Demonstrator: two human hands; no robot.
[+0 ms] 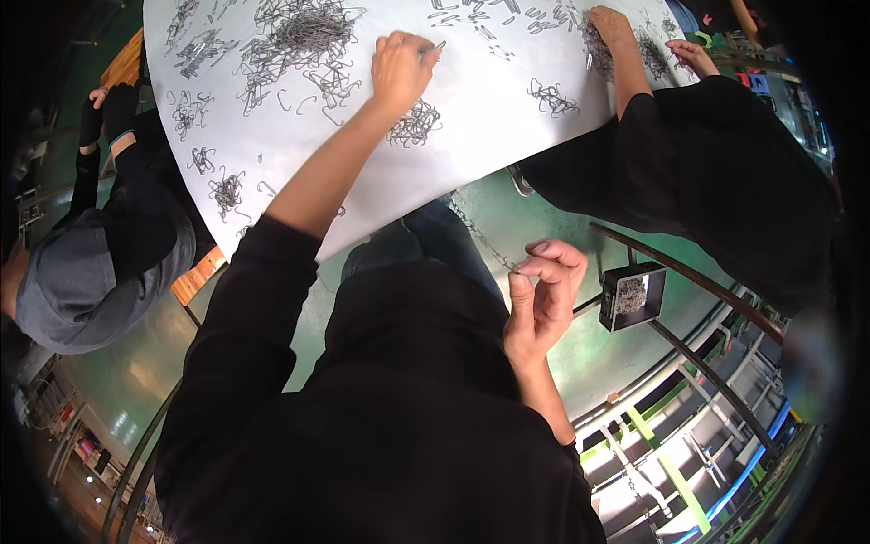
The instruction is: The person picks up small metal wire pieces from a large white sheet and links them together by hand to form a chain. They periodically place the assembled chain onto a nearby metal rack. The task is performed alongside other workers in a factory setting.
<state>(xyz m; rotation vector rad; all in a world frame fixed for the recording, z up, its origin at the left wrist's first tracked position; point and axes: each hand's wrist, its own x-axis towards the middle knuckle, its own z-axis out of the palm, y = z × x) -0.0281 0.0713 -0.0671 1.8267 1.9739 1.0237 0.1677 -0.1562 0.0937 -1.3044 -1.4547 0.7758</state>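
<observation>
My left hand (399, 74) is over the white tabletop (471, 150), fingers closed on a small metal wire piece (439, 47) whose tip shows by the fingertips. Just below it lies a small heap of bent wire hooks (414, 124). Off the table, before my body, my right hand (546, 299) pinches the end of a thin chain of wire links (485, 238). That chain slants up and left, past my leg, to near the table edge, where its far end cannot be made out.
A large wire hook pile (308, 32) and smaller heaps cover the table's left. At right, a co-worker's hand (614, 27) reaches into another heap. On the left sits a person in a grey cap (77, 281). A dark box of small parts (632, 295) hangs beside a metal rail (689, 281).
</observation>
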